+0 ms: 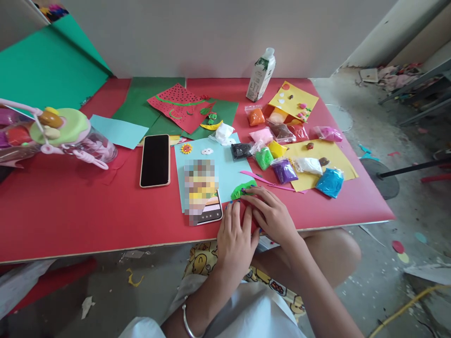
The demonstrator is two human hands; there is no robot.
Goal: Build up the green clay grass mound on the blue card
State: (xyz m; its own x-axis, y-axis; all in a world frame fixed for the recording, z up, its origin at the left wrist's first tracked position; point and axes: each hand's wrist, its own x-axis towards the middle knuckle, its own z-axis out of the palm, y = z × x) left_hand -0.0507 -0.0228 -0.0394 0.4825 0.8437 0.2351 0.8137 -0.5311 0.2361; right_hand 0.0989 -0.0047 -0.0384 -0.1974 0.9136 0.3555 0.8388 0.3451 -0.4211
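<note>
Green clay (237, 192) by the near right corner of the light-blue sheet (230, 173) | step: apparently shaping its edge | next: likely calls for light pressure | right hand (274, 213): fingers touching clay (pinching, cannot tell) | left hand (235, 234): fingers loosely extended, just nearer the body

At the fingertips of the right hand (274, 213), just beyond the left hand (235, 230), lies a clay piece (240, 190). Left of the left hand, one phone (213, 212) overlaps a paper sheet (229, 176); another phone (155, 160) lies farther left. Clay packets (284, 171) lie beyond the right hand, a carton (260, 77) behind them.
</note>
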